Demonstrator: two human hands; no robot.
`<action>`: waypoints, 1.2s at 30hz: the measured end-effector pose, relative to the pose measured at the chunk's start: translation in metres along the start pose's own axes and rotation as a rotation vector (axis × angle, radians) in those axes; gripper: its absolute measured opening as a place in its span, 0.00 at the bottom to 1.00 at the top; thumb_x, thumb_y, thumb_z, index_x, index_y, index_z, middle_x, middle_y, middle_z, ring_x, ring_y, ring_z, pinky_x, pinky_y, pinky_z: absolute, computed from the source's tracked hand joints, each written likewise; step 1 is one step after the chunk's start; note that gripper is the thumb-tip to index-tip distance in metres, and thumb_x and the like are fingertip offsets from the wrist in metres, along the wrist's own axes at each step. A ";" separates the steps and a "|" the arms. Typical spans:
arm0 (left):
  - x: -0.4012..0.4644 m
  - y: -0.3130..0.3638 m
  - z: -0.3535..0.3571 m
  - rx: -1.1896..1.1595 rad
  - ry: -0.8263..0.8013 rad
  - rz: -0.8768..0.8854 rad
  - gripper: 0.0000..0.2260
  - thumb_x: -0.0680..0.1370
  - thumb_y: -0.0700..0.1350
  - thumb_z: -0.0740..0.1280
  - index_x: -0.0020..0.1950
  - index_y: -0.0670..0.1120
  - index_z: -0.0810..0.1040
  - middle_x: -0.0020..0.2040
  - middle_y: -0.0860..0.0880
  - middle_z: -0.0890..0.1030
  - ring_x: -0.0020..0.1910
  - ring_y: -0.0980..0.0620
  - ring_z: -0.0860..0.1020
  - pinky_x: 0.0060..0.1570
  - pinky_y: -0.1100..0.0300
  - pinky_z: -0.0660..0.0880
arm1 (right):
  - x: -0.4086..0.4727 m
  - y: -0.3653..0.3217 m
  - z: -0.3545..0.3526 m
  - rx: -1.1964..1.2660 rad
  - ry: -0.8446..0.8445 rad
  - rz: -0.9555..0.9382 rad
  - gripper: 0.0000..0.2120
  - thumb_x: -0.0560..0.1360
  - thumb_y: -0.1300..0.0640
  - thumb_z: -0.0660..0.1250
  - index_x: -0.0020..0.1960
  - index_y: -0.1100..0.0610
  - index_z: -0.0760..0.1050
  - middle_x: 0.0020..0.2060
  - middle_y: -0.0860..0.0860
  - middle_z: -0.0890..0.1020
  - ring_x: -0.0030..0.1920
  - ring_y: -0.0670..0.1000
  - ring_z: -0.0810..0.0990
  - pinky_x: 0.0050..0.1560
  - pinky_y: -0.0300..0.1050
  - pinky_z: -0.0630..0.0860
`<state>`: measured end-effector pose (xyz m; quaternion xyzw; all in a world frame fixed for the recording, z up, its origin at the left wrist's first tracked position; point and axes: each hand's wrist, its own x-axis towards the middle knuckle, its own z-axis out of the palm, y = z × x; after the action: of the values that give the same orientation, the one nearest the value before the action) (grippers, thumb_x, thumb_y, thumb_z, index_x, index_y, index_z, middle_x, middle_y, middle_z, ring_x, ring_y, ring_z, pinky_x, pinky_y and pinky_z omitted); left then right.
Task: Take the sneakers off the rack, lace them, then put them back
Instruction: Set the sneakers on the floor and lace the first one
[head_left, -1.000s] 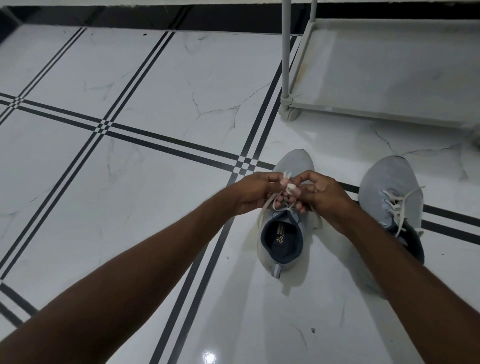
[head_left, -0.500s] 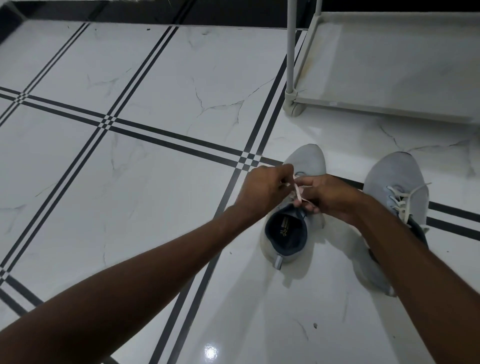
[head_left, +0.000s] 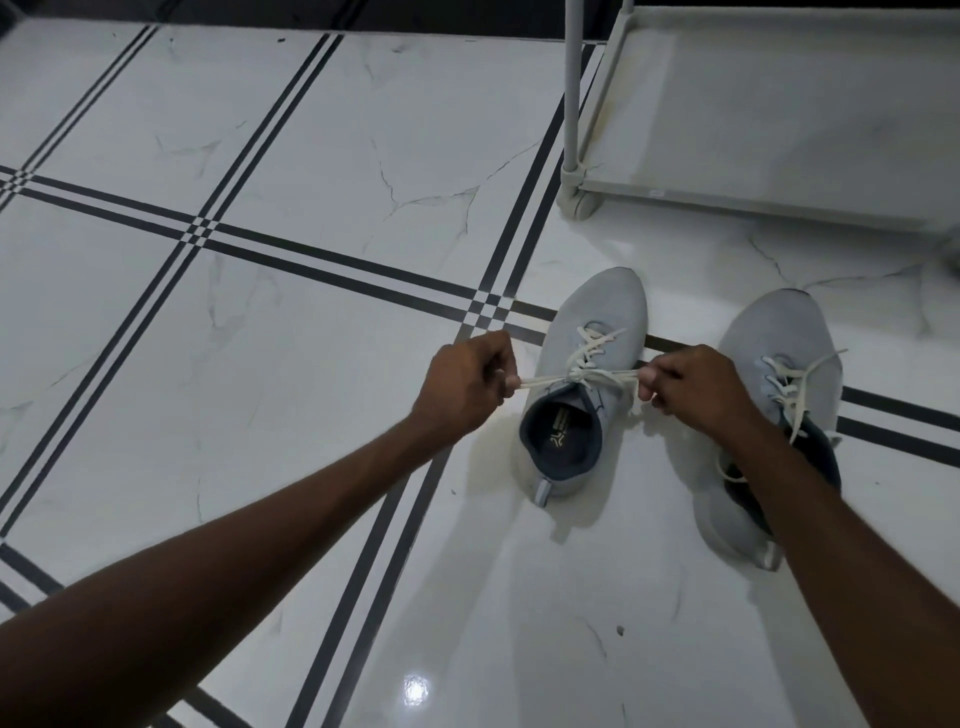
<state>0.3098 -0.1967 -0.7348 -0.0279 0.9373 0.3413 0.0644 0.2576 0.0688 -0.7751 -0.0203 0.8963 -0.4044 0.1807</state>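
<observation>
Two pale grey sneakers stand on the tiled floor, toes pointing away from me. The left sneaker (head_left: 597, 322) has white laces (head_left: 587, 358) crossed over its tongue and joined in a knot. My left hand (head_left: 465, 382) pinches one lace end, stretched out to the left of the shoe. On the other side my right hand (head_left: 693, 387) pinches the other end, so the lace runs taut between them. The right sneaker (head_left: 779, 343) sits beside it with its laces hanging loose; my right forearm covers its heel.
The white shoe rack (head_left: 779, 98) stands at the upper right, its lowest shelf bare and its corner post (head_left: 571, 93) just beyond the left sneaker's toe. Glossy white marble tiles with dark stripe lines (head_left: 332, 270) spread out on the left and toward me.
My hands were bunched together over the left sneaker's tongue. They have drawn apart sideways, each pulling a lace end outward, and the knot now shows between them.
</observation>
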 end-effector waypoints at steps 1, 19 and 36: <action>0.002 0.000 -0.001 0.080 -0.006 0.069 0.06 0.76 0.37 0.67 0.45 0.47 0.80 0.33 0.53 0.83 0.34 0.54 0.82 0.40 0.53 0.80 | 0.001 -0.001 0.000 0.005 -0.018 -0.009 0.16 0.77 0.59 0.64 0.32 0.56 0.80 0.29 0.55 0.83 0.30 0.54 0.81 0.39 0.47 0.77; -0.017 -0.026 0.001 0.569 -0.147 0.480 0.14 0.73 0.38 0.54 0.39 0.47 0.78 0.34 0.50 0.78 0.29 0.52 0.68 0.28 0.65 0.52 | 0.001 -0.003 -0.003 -0.657 -0.039 -0.150 0.09 0.74 0.58 0.66 0.37 0.49 0.70 0.42 0.52 0.83 0.49 0.58 0.80 0.40 0.43 0.63; -0.009 0.017 0.039 0.543 0.003 0.384 0.08 0.80 0.47 0.64 0.48 0.43 0.74 0.40 0.45 0.76 0.32 0.46 0.75 0.29 0.56 0.62 | -0.011 -0.027 0.039 -0.611 0.144 -0.570 0.13 0.74 0.59 0.56 0.52 0.63 0.75 0.44 0.60 0.80 0.43 0.62 0.76 0.42 0.53 0.73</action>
<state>0.3207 -0.1582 -0.7525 0.1668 0.9823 0.0848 0.0026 0.2782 0.0245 -0.7757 -0.2918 0.9438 -0.1542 -0.0160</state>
